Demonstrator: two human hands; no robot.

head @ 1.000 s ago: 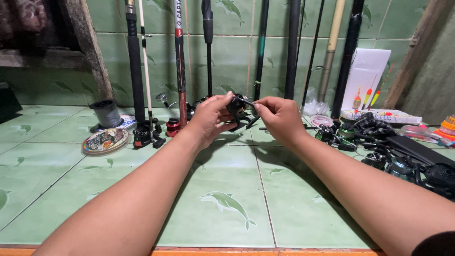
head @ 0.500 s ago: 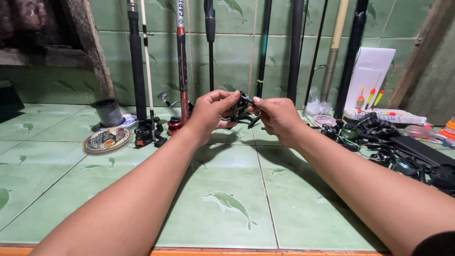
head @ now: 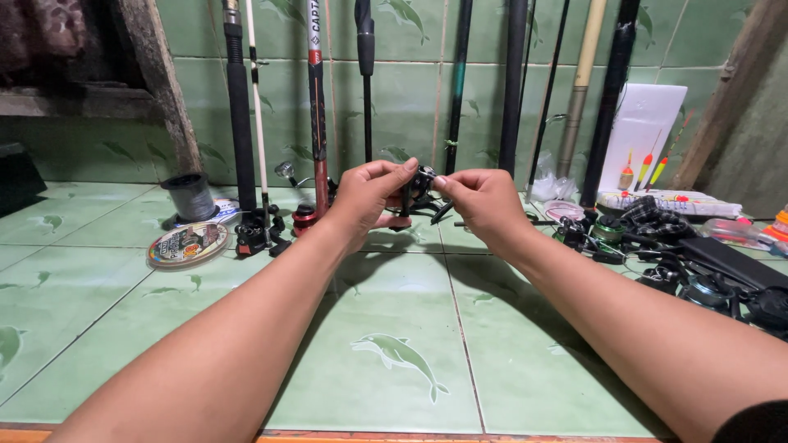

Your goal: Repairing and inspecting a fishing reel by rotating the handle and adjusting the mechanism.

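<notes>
Both hands up over the green tiled floor (head: 394, 361), left hand (head: 369, 193) and right hand (head: 484, 201) with fingers pinched shut on a small black fishing reel (head: 420, 190) held between them, seemingly mid-adjustment, which likely calls for fine fingertip twisting.

— What was the room like?
— Pale green floor tiles (head: 394, 328) bore dolphin prints; the wall (head: 410, 90) was tiled alike.
— Any furniture?
— A dark wooden shelf (head: 74, 98) stood at the left, dimly lit.
</notes>
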